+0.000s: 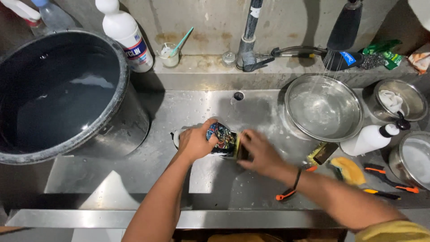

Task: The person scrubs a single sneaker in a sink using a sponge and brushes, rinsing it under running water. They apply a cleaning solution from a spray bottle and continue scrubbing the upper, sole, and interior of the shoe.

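Mug (pixel 222 139) with multicoloured print lies on its side mid-frame in the steel sink (pixel 148 166), left hand (pixel 193 142) wrapped closed around it. Right hand (pixel 260 153) presses a yellow-green sponge (pixel 239 148) to its mouth, fingers closed on it. Risk: wet soapy mug could slip and knock the steel, chipping; tap water falling into the steel bowl (pixel 323 107) upper right may overflow. White bottle (pixel 125 31) with red-blue label, top left; white pump bottle (pixel 371 139) lying right; green packet (pixel 385 53), upper right ledge.
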